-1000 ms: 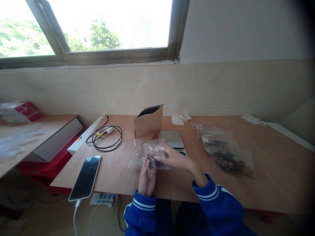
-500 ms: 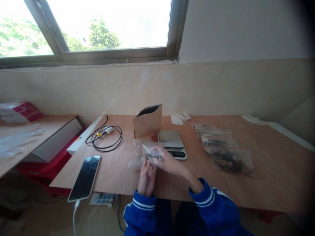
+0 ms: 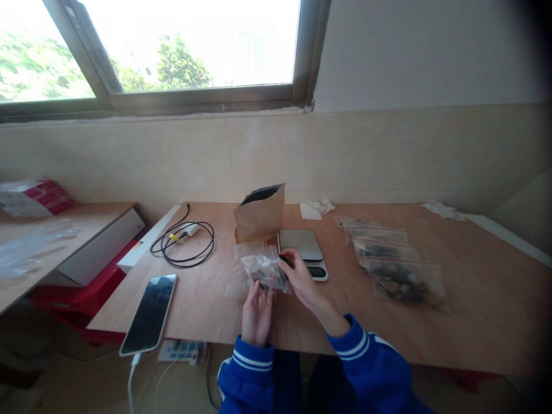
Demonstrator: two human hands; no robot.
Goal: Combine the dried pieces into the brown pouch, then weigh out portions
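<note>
Grip at right hand (image 3: 302, 284): thumb and fingertips pinched on dark piece (image 3: 286, 261), now beside clear bag (image 3: 261, 267) rather than behind its film, hence easier to see; full clearance uncertain. At left hand (image 3: 257, 316): fingers curled, pinching the bag's lower edge, contact partly hidden. Clear bag above table (image 3: 319, 322), near scale (image 3: 302, 247). Behind, upright paper bag (image 3: 259, 218), open at top. Farther right, row of filled bags (image 3: 403, 282). Far left, phone (image 3: 149, 313).

Bright daylight comes through a framed window (image 3: 194, 46) above beige wall tiles (image 3: 366, 155) beside a grey wall (image 3: 422, 52), with a wooden bench (image 3: 474, 299) and red stool (image 3: 81, 296) below.
</note>
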